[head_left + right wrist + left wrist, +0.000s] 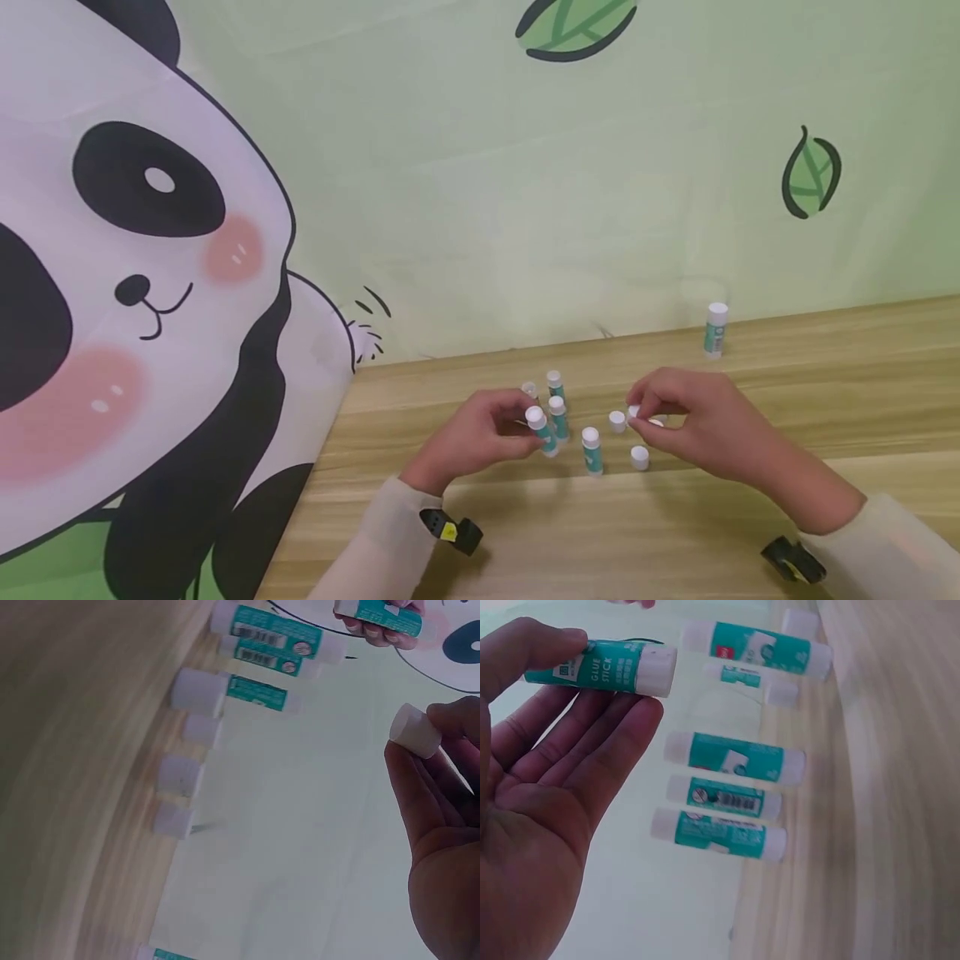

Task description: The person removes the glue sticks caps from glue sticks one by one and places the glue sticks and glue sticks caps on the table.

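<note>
My left hand [476, 433] holds a glue stick [604, 666] between thumb and fingers, its teal label showing in the left wrist view. The stick's white lower end points toward the table; the hand partly covers its other end. My right hand [708, 421] pinches a small white cap [415, 731] between thumb and fingertips, raised off the table. Several more glue sticks stand upright around the left hand, the closest to me being a glue stick [592, 454] between the hands. Loose white caps, among them a cap [640, 457], sit below and beside the right hand.
A lone glue stick [716, 332] stands farther back on the right, near the wall. The wood-grain table [525, 533] meets a pale green backdrop [600, 208] with leaves and a large panda [150, 275] at left. Each wrist wears a small black device.
</note>
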A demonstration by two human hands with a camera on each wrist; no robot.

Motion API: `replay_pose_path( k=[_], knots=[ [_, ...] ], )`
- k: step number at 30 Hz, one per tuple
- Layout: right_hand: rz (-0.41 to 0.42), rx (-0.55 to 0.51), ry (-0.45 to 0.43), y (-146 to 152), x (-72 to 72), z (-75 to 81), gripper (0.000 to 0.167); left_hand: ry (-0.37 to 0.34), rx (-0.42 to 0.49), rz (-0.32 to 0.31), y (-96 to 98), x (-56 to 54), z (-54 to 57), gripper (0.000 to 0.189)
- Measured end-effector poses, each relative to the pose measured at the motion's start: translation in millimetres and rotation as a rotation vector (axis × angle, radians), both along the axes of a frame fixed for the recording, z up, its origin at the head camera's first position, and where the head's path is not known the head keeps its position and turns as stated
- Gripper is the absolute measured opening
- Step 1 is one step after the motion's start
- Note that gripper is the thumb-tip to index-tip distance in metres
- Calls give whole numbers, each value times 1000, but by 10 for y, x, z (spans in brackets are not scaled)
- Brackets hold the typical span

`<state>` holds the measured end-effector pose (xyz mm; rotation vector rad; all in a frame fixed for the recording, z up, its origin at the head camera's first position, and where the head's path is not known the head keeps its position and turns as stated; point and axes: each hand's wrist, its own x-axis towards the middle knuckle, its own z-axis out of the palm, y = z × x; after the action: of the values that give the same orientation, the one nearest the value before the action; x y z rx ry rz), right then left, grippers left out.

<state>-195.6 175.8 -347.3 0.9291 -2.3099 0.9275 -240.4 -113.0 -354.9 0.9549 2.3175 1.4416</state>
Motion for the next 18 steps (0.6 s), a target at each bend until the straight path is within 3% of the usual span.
replay_pose_path(
  k=[18],
  knots=[
    [-72, 179, -288, 201, -39, -211, 16, -28, -156, 105, -70, -124, -228, 16]
  ],
)
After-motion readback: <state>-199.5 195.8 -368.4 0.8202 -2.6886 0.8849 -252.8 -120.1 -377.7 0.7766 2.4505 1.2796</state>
